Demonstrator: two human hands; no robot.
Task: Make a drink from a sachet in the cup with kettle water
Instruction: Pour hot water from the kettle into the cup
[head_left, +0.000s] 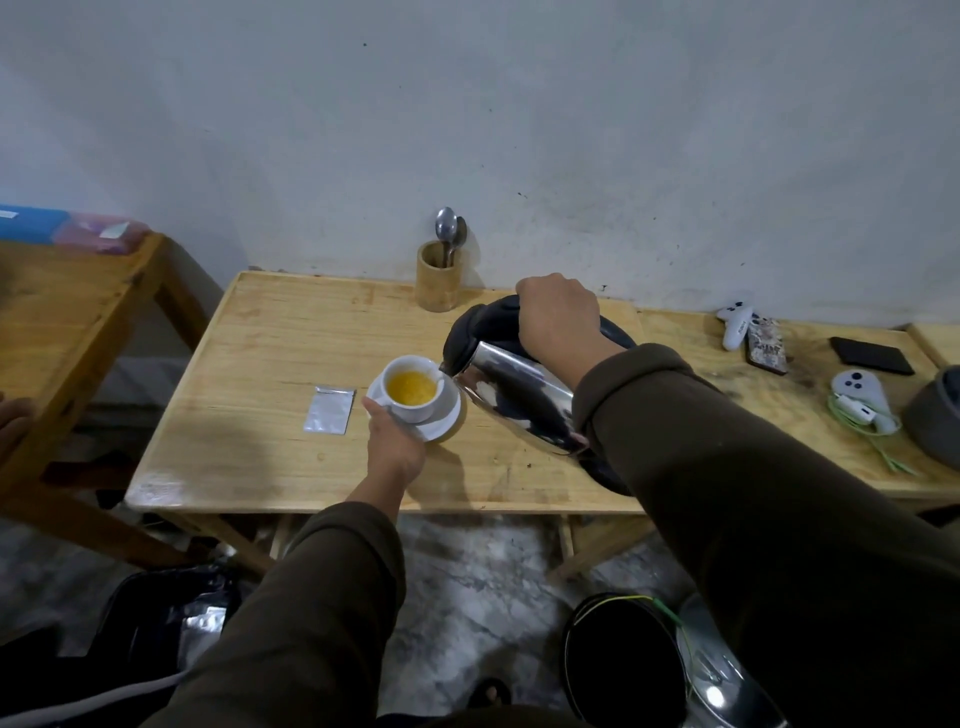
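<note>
A white cup (415, 404) holding orange-yellow liquid stands on a white saucer (442, 422), lifted slightly above the wooden table (249, 457). My left hand (394, 441) grips the saucer's near edge from below. My right hand (558, 317) is closed around the black handle of a shiny steel kettle (519, 402), which is tilted with its spout at the cup's right rim. A flat silver sachet (329, 409) lies on the table just left of the cup.
A bamboo holder (439, 283) with spoons (445, 224) stands at the wall. On the right lie white controllers (735, 325), phones (870, 355), a cable and a grey pot (935, 421). Another wooden table (78, 296) stands left. A black bin (623, 654) sits on the floor.
</note>
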